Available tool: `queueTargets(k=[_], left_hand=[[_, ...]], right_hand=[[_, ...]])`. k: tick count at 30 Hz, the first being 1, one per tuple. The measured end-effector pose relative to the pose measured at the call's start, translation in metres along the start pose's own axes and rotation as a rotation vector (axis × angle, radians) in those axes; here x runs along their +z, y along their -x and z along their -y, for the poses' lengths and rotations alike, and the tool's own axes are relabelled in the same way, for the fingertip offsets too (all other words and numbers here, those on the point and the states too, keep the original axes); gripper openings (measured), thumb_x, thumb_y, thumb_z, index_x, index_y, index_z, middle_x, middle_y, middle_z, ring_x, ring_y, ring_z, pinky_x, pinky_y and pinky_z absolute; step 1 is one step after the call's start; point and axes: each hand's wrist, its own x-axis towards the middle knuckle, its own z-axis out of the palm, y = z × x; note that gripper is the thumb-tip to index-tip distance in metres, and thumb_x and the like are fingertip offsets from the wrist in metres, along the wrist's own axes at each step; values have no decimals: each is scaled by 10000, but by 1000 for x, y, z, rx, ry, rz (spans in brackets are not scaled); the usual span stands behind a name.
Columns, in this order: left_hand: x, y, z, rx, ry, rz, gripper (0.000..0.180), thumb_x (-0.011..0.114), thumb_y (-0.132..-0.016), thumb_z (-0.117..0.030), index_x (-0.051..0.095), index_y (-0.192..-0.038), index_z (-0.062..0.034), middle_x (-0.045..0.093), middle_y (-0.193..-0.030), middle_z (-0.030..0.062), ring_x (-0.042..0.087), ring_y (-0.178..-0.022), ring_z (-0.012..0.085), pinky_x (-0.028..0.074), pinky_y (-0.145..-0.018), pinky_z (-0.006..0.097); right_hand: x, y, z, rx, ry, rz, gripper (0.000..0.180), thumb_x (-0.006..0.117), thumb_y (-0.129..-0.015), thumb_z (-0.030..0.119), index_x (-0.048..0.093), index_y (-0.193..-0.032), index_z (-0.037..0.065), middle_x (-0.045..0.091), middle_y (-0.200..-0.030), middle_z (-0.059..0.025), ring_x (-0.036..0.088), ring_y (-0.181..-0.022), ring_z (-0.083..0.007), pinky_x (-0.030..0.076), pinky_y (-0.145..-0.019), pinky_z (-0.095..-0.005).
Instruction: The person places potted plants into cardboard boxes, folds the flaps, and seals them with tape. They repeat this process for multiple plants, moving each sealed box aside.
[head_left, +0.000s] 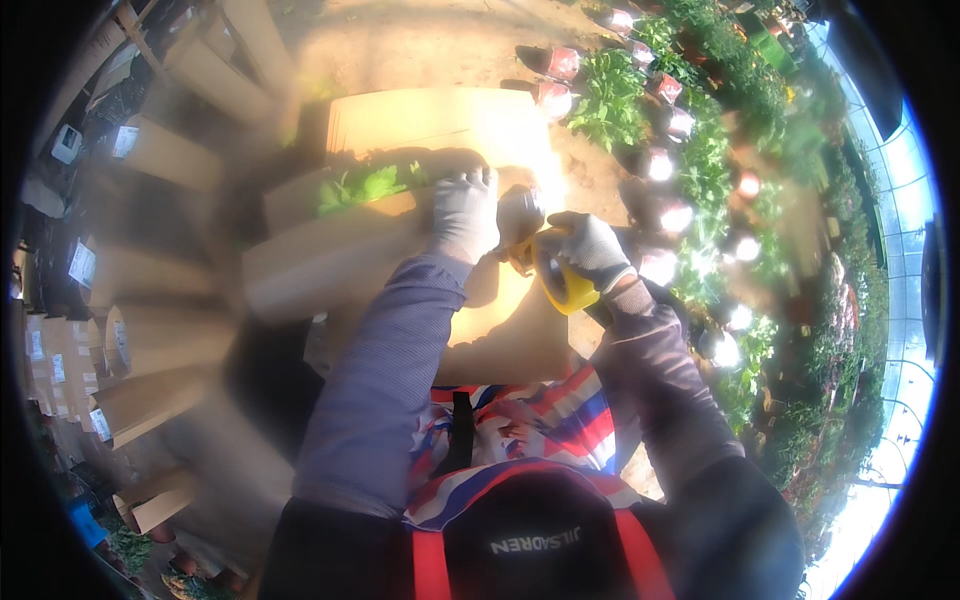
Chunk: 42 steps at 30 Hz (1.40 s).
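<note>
My gloved left hand (467, 214) has its fingers curled down over the edge of a brown cardboard wrap (345, 245). Green leaves (370, 187) stick out of the fold to its left. Just right of that hand, a dark round plant pot (520, 212) shows at the wrap's end, partly in glare. My gloved right hand (590, 248) grips a yellow tool (566, 287) that looks like a tape dispenser, tilted beside the pot. Its front part touches or nearly touches the cardboard; I cannot tell which.
Flat cardboard sheets (420, 120) lie under and beyond the wrap. Potted leafy plants (608, 100) with reddish and glaring pots stand in rows to the right. More cardboard boxes (165, 340) with white labels stack at the left.
</note>
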Motion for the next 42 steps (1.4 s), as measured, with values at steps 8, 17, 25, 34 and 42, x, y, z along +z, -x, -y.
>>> queueTargets(k=[8,17,25,34,42], left_hand=[[-1,-21,-9,52,-84,241,935,835,-643,-388,401,-1428,-124,532,-1301,128,498,-1254,262,443,-923,494],[4,-27,-1,5,-39,161,1051,941,-477,-457,417,-1316,-102,581,-1235,102,585,-1185,256,466,-938,456],[7,-45,10,24,94,287,1040,954,-462,-412,440,-1294,-58,601,-1233,174,623,-1147,311,484,-931,456],[-12,-3,-3,113,4,318,968,887,-562,-364,442,-1366,-57,610,-1216,147,625,-1110,306,477,-899,463],[4,30,-27,107,-117,424,474,606,-913,-333,574,-1328,-106,581,-1275,124,559,-1205,246,418,-990,486]], right_hand=[[-53,-56,-31,-555,123,-467,265,748,-821,147,730,-1074,71,741,-1018,-84,716,-850,-235,553,-762,-314],[39,-171,-87,-129,104,-154,324,621,-938,318,688,-1210,155,592,-1343,-73,587,-1184,-233,455,-1027,-349],[102,-107,-121,120,-206,35,421,626,-773,44,608,-1175,-77,575,-1201,-284,602,-1013,-405,469,-945,-462],[155,-44,-115,-24,-448,-326,403,536,-818,-5,636,-1207,-33,673,-998,-232,675,-873,-351,535,-790,-406],[78,-18,-7,-291,-11,-482,311,570,-889,34,665,-1185,18,693,-1160,-166,660,-1054,-343,493,-968,-405]])
